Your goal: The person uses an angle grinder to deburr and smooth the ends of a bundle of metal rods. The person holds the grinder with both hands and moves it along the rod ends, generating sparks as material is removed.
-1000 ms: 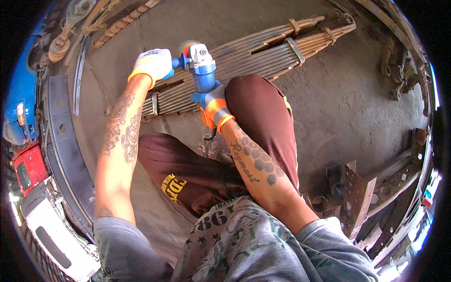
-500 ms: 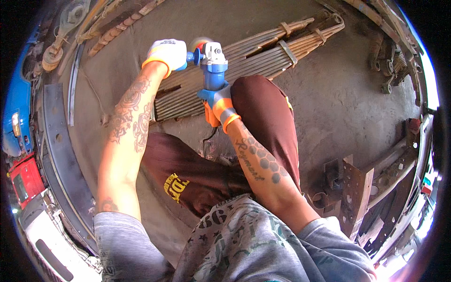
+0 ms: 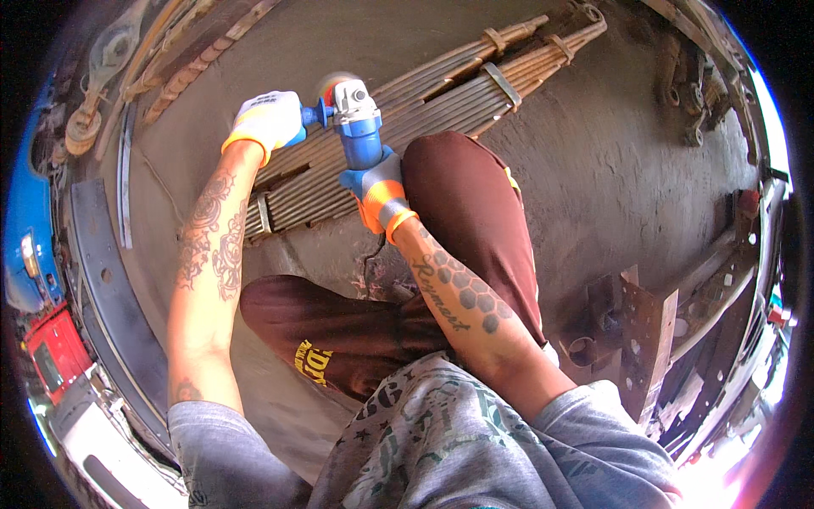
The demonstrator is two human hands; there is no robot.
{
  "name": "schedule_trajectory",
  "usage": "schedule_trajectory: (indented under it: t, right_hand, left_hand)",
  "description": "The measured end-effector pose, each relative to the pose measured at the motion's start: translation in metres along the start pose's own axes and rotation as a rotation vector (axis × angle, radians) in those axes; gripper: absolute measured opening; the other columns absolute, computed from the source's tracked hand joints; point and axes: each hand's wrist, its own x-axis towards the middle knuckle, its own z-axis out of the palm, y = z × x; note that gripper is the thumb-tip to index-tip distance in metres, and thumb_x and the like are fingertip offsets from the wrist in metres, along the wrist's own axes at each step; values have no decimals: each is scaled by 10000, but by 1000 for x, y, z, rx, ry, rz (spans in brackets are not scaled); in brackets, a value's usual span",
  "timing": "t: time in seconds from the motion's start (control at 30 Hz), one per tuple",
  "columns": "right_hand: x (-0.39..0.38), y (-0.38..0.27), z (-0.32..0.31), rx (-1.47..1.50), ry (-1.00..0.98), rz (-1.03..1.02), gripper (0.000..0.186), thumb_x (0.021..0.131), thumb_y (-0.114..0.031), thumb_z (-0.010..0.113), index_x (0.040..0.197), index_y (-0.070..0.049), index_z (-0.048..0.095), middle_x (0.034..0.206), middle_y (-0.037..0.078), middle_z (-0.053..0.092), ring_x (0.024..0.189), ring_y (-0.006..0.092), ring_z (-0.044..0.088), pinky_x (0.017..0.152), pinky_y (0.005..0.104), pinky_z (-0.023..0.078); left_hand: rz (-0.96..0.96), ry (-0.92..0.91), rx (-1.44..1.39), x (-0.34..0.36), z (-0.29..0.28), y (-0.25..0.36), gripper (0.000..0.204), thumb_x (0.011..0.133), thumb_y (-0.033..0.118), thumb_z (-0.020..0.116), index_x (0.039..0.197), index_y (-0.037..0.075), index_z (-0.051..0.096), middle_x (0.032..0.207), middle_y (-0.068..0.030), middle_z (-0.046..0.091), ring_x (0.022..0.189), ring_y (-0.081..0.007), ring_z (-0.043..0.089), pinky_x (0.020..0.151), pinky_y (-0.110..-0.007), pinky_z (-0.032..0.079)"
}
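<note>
A blue angle grinder [image 3: 362,140] with a silver head is held over a stack of steel leaf springs [image 3: 398,119] on the floor. My left hand [image 3: 264,119], in a white and blue glove with an orange cuff, is closed round the grinder's blue side handle [image 3: 317,114]. My gloved right hand [image 3: 379,192] grips the rear of the grinder's body beside my raised right knee. The disc [image 3: 336,83] at the far side of the head looks blurred; whether it touches the springs I cannot tell. Metal clamps [image 3: 502,86] band the springs together.
Long steel beams [image 3: 114,297] lie along the left, near a shackle-like part [image 3: 85,127]. Rusty brackets [image 3: 649,339] and a frame stand at the right. More metal parts [image 3: 699,102] sit far right. A dark cord [image 3: 371,250] hangs below the grinder.
Both hands and the grinder have shifted a little left in the picture. The springs also sit further left and slightly lower as the view moves. The grip on the grinder is the same.
</note>
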Motion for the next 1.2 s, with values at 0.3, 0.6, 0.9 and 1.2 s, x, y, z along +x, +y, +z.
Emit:
schedule_trajectory:
  t: [0.3, 0.6, 0.9, 1.2]
  right_hand:
    - [10, -19, -7, -44, 55, 46, 559, 643, -120, 903, 1119, -31, 624, 978, 145, 750, 899, 309, 752, 812, 455, 593]
    - [-5, -22, -6, -262, -45, 15, 503, 648, -150, 902, 1079, -26, 674, 964, 143, 773, 865, 271, 762, 801, 424, 604]
    - [-3, -14, 0, -3, 101, 21, 545, 666, -122, 905, 1132, -32, 637, 960, 125, 756, 851, 274, 741, 808, 416, 595]
    - [6, -10, 2, 42, 65, 4, 480, 681, -131, 890, 1088, -17, 663, 929, 104, 751, 791, 236, 719, 769, 405, 589]
  left_hand:
    - [59, 31, 54, 16, -17, 15, 300, 865, 243, 724, 1045, 21, 814, 1016, -280, 768, 995, -438, 772, 885, -504, 597]
    - [-102, -144, -22, -1, 7, -7, 376, 860, 367, 791, 1104, 83, 824, 1067, -277, 766, 1041, -467, 748, 932, -516, 577]
    - [48, 16, 85, 19, -12, 13, 291, 882, 240, 729, 1068, 30, 802, 1070, -273, 769, 1042, -448, 757, 912, -517, 587]
    - [86, -42, 131, 23, -33, 20, 282, 850, 209, 731, 1033, 7, 806, 994, -273, 770, 948, -427, 775, 867, -498, 599]
